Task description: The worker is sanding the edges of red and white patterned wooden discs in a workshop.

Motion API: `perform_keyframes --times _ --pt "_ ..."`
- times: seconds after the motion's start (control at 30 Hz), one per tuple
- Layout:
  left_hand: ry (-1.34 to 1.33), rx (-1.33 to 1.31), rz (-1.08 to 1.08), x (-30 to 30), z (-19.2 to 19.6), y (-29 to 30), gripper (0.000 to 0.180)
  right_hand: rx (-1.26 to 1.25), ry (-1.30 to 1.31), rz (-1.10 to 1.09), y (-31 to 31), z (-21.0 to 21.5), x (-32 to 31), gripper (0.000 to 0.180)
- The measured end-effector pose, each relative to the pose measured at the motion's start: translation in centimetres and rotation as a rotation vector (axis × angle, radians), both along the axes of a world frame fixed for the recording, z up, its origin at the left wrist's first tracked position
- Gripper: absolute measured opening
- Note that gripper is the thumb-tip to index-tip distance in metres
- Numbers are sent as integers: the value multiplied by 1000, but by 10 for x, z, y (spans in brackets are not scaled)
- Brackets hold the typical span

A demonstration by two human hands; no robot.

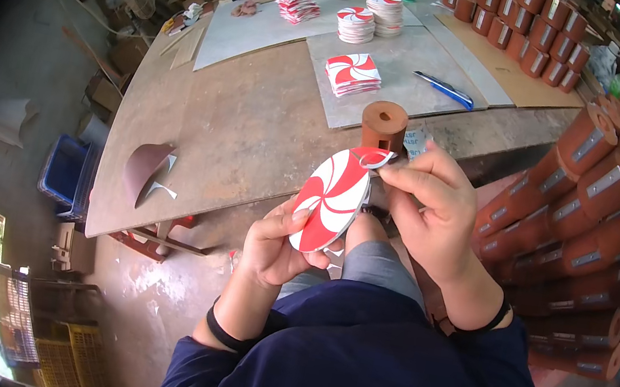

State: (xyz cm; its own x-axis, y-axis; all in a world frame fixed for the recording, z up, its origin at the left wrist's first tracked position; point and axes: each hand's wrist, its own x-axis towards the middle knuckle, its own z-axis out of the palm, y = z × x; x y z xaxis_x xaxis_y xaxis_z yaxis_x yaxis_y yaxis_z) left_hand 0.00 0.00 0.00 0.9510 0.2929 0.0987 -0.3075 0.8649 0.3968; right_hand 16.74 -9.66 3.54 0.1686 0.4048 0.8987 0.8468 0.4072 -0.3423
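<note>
— Workshop, cluttered; worn table [234, 107] spreads ahead of the fingers. What's in their grip?

— Red-and-white swirl disc [329, 201], raised in front of the body by the table's near edge. Left hand [272, 246] clamped on its lower-left rim, thumb over the printed face, other fingers behind.

— And the right hand [436, 198]?

— Thumb and forefinger pinched together on a curled strip [372, 155] at the disc's upper-right rim.

— Why that hold?

— My reading: the low left grip steadies the disc and leaves the far rim free for the right fingers.

— Which way does it point?

— Printed face up toward the wearer, tilted. Round, so no true long axis; foreshortened, its longest line runs from the left fingers up and rightward to the right fingers.

— Around it?

— Brown cylinder [384, 124] upright, just beyond the right fingertips; contact with the disc, cannot tell. Square swirl cards [353, 75] stacked farther ahead, probably to stay flat and handy. Blue knife [446, 90] lies beyond the right fingers, clear of them. Many more brown cylinders [601, 193] lie piled right of the right fingers, likely to save floor space.
</note>
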Motion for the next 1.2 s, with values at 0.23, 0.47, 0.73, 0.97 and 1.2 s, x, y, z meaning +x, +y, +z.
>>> perform_keyframes --times 0.23,0.47,0.73,0.97,1.2 --pt "-65 -332 -101 0 -6 0 28 -100 133 80 -6 5 -3 29" --pt "-64 -320 -115 1 -7 -1 30 -99 -137 -147 -14 10 -8 27" --pt "-65 -307 -105 0 -5 -2 31 -62 -213 -204 -20 15 -11 23" --pt "5 -191 -22 0 6 -6 37 -63 -239 -226 -23 15 -13 23" --pt "-62 -91 31 1 2 -7 52 -48 -221 -262 -21 12 -15 24"
